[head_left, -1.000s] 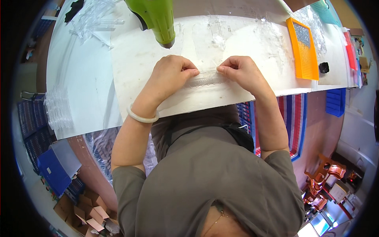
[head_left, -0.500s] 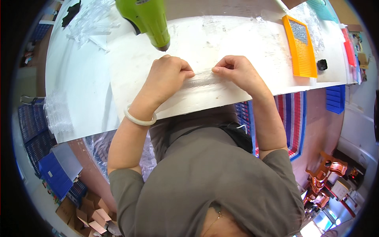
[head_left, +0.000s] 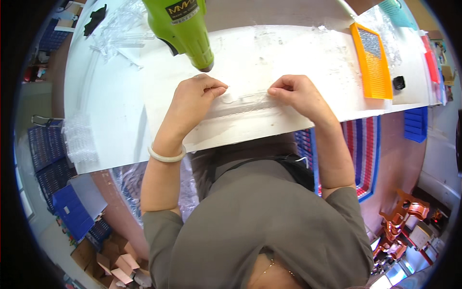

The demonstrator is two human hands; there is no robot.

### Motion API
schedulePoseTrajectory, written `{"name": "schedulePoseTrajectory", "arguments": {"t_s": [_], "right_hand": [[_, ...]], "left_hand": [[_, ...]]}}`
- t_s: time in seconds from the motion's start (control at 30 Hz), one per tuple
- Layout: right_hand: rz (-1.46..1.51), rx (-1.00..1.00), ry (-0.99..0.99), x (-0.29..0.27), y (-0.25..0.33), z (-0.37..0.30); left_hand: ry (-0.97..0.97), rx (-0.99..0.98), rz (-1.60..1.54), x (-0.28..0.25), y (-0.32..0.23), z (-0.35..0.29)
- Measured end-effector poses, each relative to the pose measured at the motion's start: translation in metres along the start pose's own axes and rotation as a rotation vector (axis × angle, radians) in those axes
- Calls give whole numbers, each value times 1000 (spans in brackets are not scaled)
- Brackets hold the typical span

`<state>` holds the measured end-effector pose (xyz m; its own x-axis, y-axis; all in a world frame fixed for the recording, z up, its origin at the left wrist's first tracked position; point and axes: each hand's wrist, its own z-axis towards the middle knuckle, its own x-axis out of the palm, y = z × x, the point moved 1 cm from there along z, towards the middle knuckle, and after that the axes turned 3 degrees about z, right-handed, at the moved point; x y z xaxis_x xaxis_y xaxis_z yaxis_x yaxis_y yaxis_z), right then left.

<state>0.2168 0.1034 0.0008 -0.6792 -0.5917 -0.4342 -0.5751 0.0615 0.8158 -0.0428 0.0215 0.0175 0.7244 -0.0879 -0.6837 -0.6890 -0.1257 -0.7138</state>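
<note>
Clear strip [head_left: 252,98] was between the hands, over the table [head_left: 284,58], near green tool [head_left: 192,36]. Right hand [head_left: 299,98]: fingers pinched its end. Left hand [head_left: 191,102]: fingertips close together, any hold unclear.

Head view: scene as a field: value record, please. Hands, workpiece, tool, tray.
left hand: fingertips together near strip; hold unclear
right hand: appears to pinch strip's right end
workpiece: clear strip between hands
tool: green power tool, nozzle beyond left hand
tray: orange tray, right side, silvery bits in far end
beside tray: small black object
</note>
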Motion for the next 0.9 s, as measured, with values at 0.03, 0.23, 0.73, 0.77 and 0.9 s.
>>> {"name": "schedulePoseTrajectory", "arguments": {"t_s": [0.03,0.23,0.73,0.77,0.9], "right_hand": [[14,-3,7,-2,1,0],[14,20,7,-4,2,-1],[29,-7,-1,-3,1,-1],[27,-4,-3,-4,2,-1],[11,-14,18,-2,4,-1]], "left_hand": [[-8,-47,-55,-3,4,-4],[21,-155,-76,-6,4,-18],[-8,-129,-60,-3,-1,-24],[7,-113,-32,-2,-1,-25],[-8,-118,-25,0,1,-26]]}}
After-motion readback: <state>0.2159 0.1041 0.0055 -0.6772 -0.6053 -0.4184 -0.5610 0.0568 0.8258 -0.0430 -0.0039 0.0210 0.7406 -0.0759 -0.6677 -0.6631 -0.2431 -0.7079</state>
